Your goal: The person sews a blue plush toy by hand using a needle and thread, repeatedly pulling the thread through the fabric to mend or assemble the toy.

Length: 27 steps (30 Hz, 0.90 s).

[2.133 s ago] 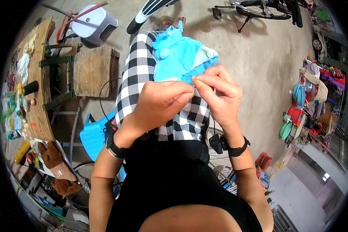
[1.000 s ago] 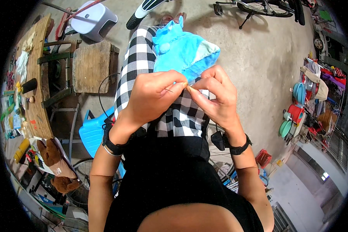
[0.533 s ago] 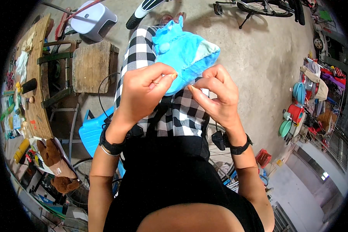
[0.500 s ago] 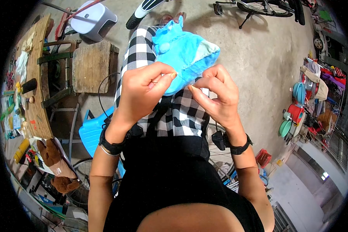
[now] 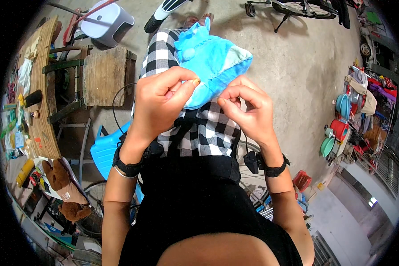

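A light-blue plush piece (image 5: 204,55) of soft fabric, with a paler patch at its right side, lies across my lap on black-and-white checked trousers (image 5: 208,128). My left hand (image 5: 164,97) is closed, thumb and forefinger pinched at the plush's near left edge. Just off its near right edge, my right hand (image 5: 248,104) makes a similar pinch. Whatever the fingertips hold is too thin to make out; it may be a fine thread between the hands. Both wrists wear black straps with small devices.
At the left are a wooden stool (image 5: 104,77), a cluttered wooden table (image 5: 42,88) and a white plastic stool (image 5: 106,24). Beneath me is a blue plastic chair (image 5: 104,155). A bicycle (image 5: 303,9) stands ahead on the concrete floor. Basins and cloths (image 5: 341,106) line the right side.
My left hand has shifted slightly left. My right hand stays close to the same spot, still pinched. The plush has barely moved, and the thin dark line between the hands shows less clearly.
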Each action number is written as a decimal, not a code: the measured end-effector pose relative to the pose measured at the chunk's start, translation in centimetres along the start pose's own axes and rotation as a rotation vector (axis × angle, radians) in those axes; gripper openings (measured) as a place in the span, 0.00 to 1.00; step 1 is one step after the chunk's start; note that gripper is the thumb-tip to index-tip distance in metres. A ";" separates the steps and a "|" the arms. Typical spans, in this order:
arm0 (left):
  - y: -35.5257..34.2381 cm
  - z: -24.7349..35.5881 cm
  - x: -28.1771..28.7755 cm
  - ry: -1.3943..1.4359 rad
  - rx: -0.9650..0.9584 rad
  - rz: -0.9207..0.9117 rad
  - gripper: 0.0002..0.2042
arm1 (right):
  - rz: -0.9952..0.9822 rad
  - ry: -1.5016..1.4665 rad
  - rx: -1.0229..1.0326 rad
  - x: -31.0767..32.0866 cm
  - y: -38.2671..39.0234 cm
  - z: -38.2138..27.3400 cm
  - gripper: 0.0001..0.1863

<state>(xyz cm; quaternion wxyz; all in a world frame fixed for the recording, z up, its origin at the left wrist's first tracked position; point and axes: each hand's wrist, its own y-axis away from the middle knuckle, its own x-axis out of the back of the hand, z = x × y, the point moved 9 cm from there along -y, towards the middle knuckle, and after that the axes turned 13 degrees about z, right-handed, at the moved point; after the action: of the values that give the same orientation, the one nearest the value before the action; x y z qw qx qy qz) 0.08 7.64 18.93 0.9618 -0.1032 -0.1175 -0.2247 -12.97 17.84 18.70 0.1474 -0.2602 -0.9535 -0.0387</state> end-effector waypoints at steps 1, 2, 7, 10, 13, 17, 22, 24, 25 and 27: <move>0.0 0.0 0.0 0.001 0.000 0.000 0.01 | 0.000 0.001 0.000 0.1 0.0 0.2 0.03; -0.1 0.2 0.0 0.000 -0.005 0.001 0.01 | -0.025 -0.050 -0.014 -0.1 0.1 0.6 0.03; -0.1 0.1 -0.1 0.011 -0.004 -0.007 0.01 | -0.088 -0.230 -0.172 -0.5 0.6 1.6 0.01; 0.0 -0.2 -0.4 0.013 0.011 -0.020 0.01 | -0.128 -0.356 -0.246 -0.9 0.9 1.9 0.01; 0.2 -0.1 -0.8 0.026 0.000 -0.033 0.01 | -0.125 -0.532 -0.328 -1.2 1.1 2.2 0.01; 0.7 0.3 -1.8 0.055 -0.022 -0.077 0.01 | -0.092 -0.698 -0.361 -1.3 1.0 2.1 0.01; 2.0 1.0 -3.4 0.107 -0.149 -0.185 0.02 | -0.030 -0.758 -0.403 -1.2 0.7 2.2 0.02; 2.5 1.3 -3.7 0.097 -0.165 -0.216 0.02 | 0.123 -0.564 -0.364 -0.1 0.4 2.5 0.02; 2.8 1.6 -4.0 0.086 -0.182 -0.247 0.02 | 0.124 -0.564 -0.365 -0.1 0.3 2.5 0.02; 2.9 1.5 -4.0 0.124 -0.197 -0.208 0.02 | 0.148 -0.166 -0.156 0.8 -0.2 1.3 0.03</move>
<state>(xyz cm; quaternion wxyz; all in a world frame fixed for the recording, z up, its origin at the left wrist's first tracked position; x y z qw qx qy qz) -2.33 12.21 18.85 0.9239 -0.1702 -0.0452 -0.3397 -14.09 18.28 17.74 0.0496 -0.3428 -0.9347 -0.0800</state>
